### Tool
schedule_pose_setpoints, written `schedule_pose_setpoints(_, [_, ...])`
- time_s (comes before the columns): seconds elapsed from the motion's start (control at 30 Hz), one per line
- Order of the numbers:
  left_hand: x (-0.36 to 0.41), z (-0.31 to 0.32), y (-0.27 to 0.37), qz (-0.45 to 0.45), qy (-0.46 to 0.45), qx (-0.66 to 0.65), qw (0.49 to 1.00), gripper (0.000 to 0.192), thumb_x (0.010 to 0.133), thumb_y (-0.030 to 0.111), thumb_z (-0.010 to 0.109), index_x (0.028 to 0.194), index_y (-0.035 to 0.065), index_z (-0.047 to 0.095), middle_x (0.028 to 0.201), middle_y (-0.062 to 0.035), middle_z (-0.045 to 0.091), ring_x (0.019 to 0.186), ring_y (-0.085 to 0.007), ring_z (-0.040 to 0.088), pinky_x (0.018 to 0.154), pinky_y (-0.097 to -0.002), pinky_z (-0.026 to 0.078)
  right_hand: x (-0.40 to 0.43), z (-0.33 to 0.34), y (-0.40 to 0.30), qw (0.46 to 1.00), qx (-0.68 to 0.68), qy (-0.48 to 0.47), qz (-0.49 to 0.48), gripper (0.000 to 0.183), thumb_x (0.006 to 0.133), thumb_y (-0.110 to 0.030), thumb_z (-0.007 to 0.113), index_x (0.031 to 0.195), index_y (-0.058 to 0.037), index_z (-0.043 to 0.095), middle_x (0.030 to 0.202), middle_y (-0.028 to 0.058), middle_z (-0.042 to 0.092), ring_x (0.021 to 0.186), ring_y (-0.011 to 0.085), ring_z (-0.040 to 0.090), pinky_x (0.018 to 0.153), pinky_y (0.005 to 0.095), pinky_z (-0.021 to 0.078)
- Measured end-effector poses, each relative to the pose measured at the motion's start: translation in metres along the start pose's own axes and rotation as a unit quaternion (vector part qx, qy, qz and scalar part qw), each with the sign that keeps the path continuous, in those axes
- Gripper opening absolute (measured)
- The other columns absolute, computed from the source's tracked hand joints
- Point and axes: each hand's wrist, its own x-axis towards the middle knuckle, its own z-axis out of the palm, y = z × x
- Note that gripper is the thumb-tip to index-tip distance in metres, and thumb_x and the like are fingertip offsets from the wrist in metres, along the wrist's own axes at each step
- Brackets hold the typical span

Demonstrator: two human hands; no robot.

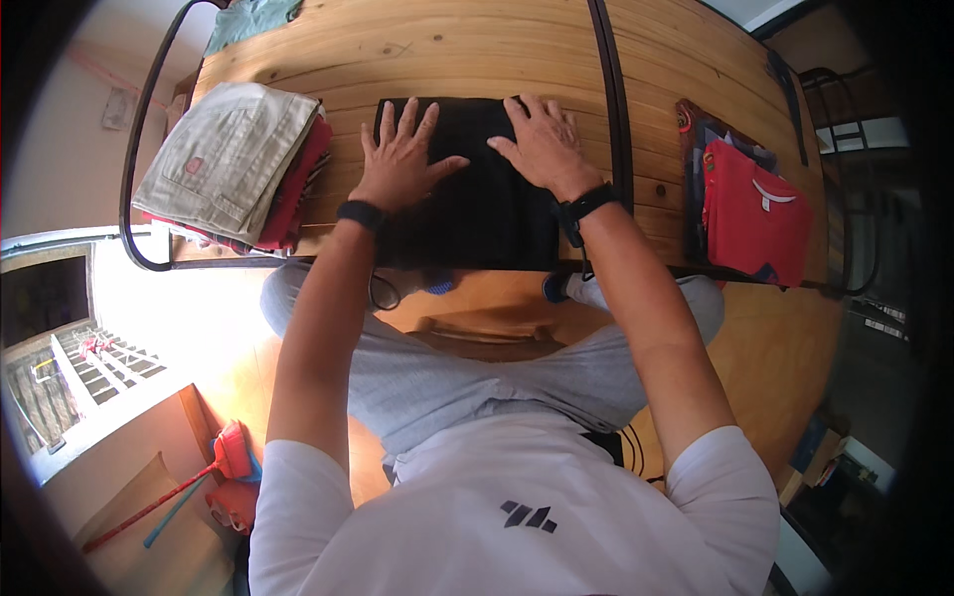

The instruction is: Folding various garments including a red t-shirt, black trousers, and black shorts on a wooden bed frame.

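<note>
A black folded cloth [477, 216] lies on the wooden table [477, 45] in front of me, its near side at the table's front edge. My left hand [406, 156] rests on its left part with the fingers spread. On its upper right part lies my right hand [546, 141], fingers slightly apart and thumb pointing left. Neither hand grips anything. Left of my left hand stands a pile of folded clothes, with beige trousers [231, 156] on top and red cloth [302, 186] beneath.
Another folded pile, a red garment [756, 208] uppermost, sits at the table's right. A grey-green cloth [253, 22] lies at the far left. A dark metal bar [615, 97] crosses the tabletop right of my hands; a black metal frame [127, 164] curves around its left end.
</note>
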Motion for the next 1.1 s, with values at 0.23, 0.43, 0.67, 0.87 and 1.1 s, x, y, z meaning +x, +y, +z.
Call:
schedule_pose_setpoints(0.23, [0.01, 0.015, -0.011, -0.061, -0.068, -0.046, 0.995, 0.104, 0.082, 0.08, 0.055, 0.16, 0.0205, 0.02, 0.168, -0.0095, 0.008, 0.153, -0.0414, 0.0, 0.111, -0.0768, 0.003, -0.008, 0.011, 0.004, 0.998, -0.019, -0.058, 0.012, 0.071, 0.093, -0.052, 0.062, 0.147, -0.0102, 0.042, 0.155, 0.0148, 0.036, 0.137, 0.0392, 0.039, 0.108, 0.0573, 0.0359])
schedule_pose_setpoints(0.43, [-0.011, -0.002, -0.02, -0.08, 0.048, -0.187, 0.978, 0.101, 0.083, 0.065, 0.069, 0.155, 0.007, 0.03, 0.159, -0.0227, 0.03, 0.149, -0.0407, 0.023, 0.119, -0.0539, 0.021, -0.021, -0.009, 0.012, 0.998, 0.062, -0.011, 0.024, 0.075, 0.089, -0.05, 0.068, 0.145, -0.0048, 0.043, 0.149, 0.0209, 0.042, 0.133, 0.0429, 0.044, 0.107, 0.0499, 0.0409])
schedule_pose_setpoints(0.67, [-0.095, -0.009, -0.028, -0.244, 0.042, -0.266, 0.932, 0.066, 0.083, 0.038, 0.079, 0.128, -0.0048, 0.056, 0.117, -0.0238, 0.067, 0.109, -0.0337, 0.066, 0.095, -0.0398, 0.051, -0.096, -0.027, -0.001, 0.95, 0.208, -0.068, 0.221, 0.078, 0.081, -0.053, 0.074, 0.122, 0.0096, 0.053, 0.118, 0.032, 0.062, 0.112, 0.0448, 0.061, 0.094, 0.0481, 0.0503])
schedule_pose_setpoints(0.87, [-0.105, 0.022, -0.038, -0.26, 0.026, -0.368, 0.892, 0.045, 0.083, 0.025, 0.081, 0.112, -0.0071, 0.065, 0.092, -0.0128, 0.073, 0.082, -0.0178, 0.07, 0.076, -0.0306, 0.056, -0.099, -0.005, -0.017, 0.947, 0.205, -0.085, 0.233, 0.055, 0.08, -0.039, 0.073, 0.107, 0.0068, 0.058, 0.101, 0.0304, 0.067, 0.101, 0.0455, 0.065, 0.087, 0.0509, 0.0519])
schedule_pose_setpoints(1.1, [-0.122, 0.027, -0.009, -0.279, -0.011, -0.466, 0.84, 0.045, 0.08, 0.028, 0.08, 0.107, -0.0054, 0.066, 0.085, -0.0148, 0.071, 0.078, -0.0227, 0.07, 0.073, -0.0346, 0.054, -0.063, -0.014, 0.003, 0.963, 0.174, -0.135, 0.157, 0.041, 0.079, -0.028, 0.068, 0.107, 0.0004, 0.06, 0.1, 0.0272, 0.067, 0.098, 0.0459, 0.065, 0.086, 0.0509, 0.0522])
